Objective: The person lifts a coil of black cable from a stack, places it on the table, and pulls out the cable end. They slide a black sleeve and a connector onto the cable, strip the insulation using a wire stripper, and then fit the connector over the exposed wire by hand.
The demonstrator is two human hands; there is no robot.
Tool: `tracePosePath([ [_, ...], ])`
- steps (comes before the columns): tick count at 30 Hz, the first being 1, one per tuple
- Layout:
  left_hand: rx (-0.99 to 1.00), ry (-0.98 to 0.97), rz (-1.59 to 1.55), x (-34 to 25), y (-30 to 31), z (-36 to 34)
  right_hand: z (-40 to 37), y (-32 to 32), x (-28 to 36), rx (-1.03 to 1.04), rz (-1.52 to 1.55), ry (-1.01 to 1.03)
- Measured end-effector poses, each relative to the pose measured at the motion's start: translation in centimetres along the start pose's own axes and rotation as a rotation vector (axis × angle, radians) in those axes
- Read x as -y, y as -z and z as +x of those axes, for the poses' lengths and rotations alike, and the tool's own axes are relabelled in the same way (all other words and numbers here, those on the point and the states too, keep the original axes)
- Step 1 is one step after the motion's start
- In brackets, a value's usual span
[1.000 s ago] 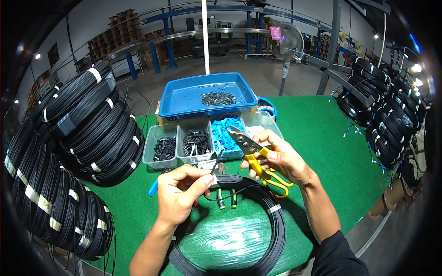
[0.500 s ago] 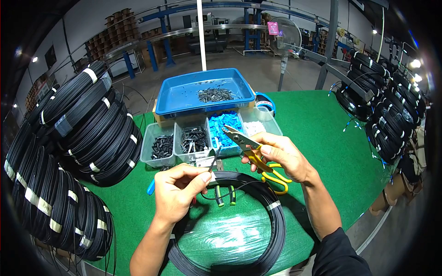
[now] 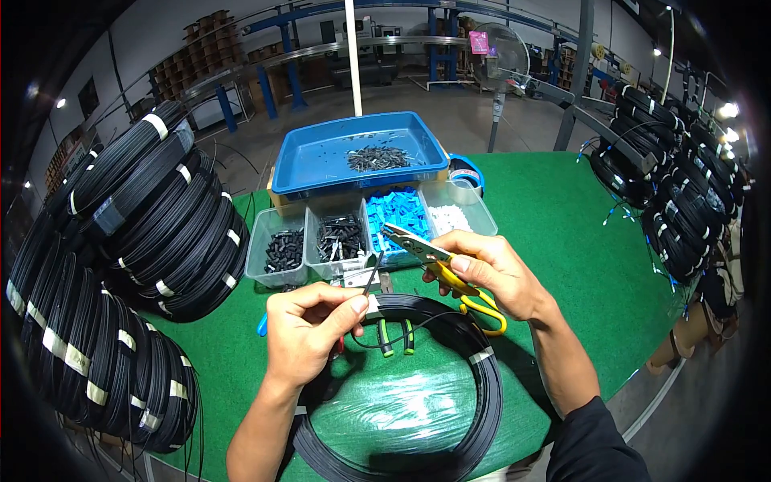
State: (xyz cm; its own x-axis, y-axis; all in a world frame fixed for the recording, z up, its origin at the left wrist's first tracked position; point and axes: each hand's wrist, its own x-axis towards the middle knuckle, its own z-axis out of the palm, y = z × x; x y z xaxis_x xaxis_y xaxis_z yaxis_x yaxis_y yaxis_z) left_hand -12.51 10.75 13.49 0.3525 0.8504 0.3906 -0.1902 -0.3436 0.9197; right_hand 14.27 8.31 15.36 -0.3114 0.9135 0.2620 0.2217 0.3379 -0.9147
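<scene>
My left hand (image 3: 317, 331) pinches the end of a thin black cable (image 3: 373, 275) between thumb and fingers, its tip pointing up. My right hand (image 3: 490, 275) is wrapped round yellow-handled pliers (image 3: 426, 251), whose metal jaws point up and left, close to the cable tip. Whether the jaws touch the cable I cannot tell. Below both hands a coil of black cable (image 3: 488, 402) lies on the green table (image 3: 554, 209). A tool with green and black handles (image 3: 385, 337) lies inside the upper part of the coil.
Clear bins (image 3: 275, 277) hold black parts, blue connectors (image 3: 396, 215) and white pieces (image 3: 450, 219). Behind them stands a blue tray (image 3: 317, 165) with black scraps. Cable coils are stacked at the left (image 3: 177, 233) and hang at the right (image 3: 683, 201). A fan (image 3: 502, 60) stands behind.
The yellow handles have come closer together in my right hand, and the pliers' jaws have moved slightly left and down. My left hand keeps its pinch on the cable.
</scene>
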Motion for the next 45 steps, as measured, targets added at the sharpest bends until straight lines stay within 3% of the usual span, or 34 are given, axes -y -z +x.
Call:
tracePosePath([
  [24, -0.008, 0.049, 0.003, 0.41, 0.16, 0.11, 0.04, -0.83, 0.01, -0.092, -0.161, 0.103],
  [45, -0.007, 0.044, -0.001, 0.34, 0.13, 0.08, -0.02, -0.83, 0.12, -0.074, -0.158, 0.057],
])
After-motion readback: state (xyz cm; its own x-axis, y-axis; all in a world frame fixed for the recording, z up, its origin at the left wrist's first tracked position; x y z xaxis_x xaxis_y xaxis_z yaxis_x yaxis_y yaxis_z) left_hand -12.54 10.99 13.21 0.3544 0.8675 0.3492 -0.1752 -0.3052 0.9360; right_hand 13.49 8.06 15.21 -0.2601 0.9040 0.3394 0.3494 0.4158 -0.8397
